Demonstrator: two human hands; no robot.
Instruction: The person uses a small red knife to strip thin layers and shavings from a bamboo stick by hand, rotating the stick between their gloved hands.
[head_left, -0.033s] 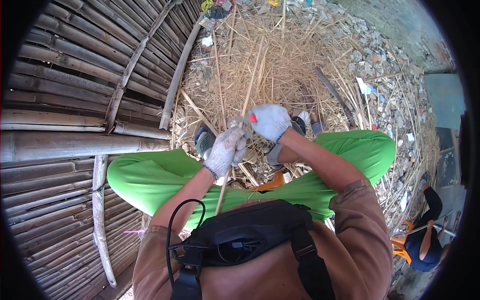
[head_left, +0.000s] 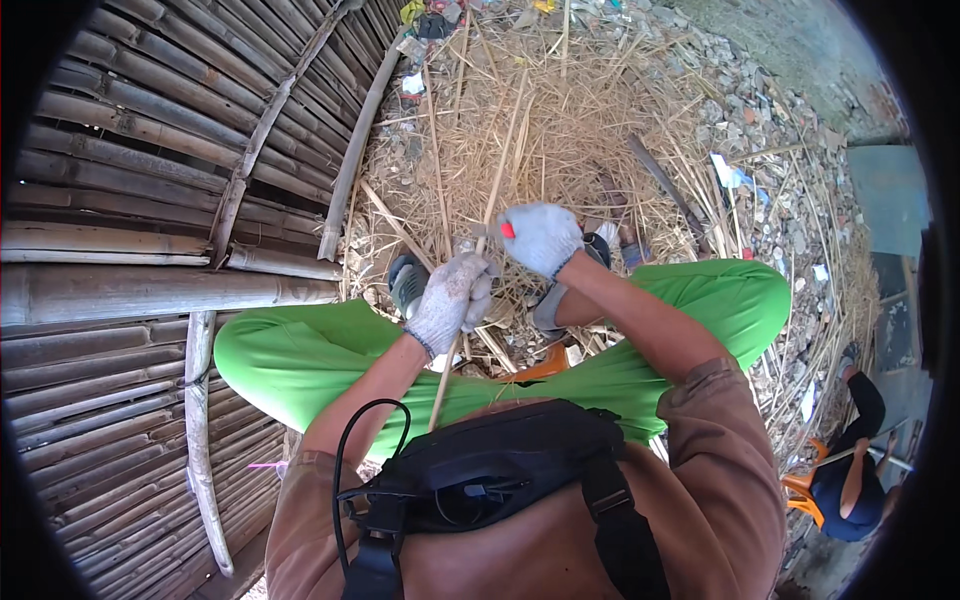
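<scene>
My left hand (head_left: 450,303), in a dirty whitish knit glove, is closed around a long thin bamboo strip (head_left: 507,148). The strip runs from the straw ahead, under the fingers, down to my lap. Just right of it, my right hand (head_left: 540,238), also gloved, is wrapped round a small knife (head_left: 507,231) with a red handle. Its short grey blade points left and lies against or very near the strip, just beyond my left fingers. Whether the blade is cutting in, I cannot tell.
Pale shavings (head_left: 575,140) cover the rubble ground ahead. A bamboo slat wall (head_left: 140,150) stands close on the left. A dark stick (head_left: 668,185) lies ahead right. Another person (head_left: 850,490) sits on an orange chair (head_left: 803,487) at the far right, holding a strip.
My right hand and the knife have shifted slightly left and away from me along the strip. My left hand holds its place.
</scene>
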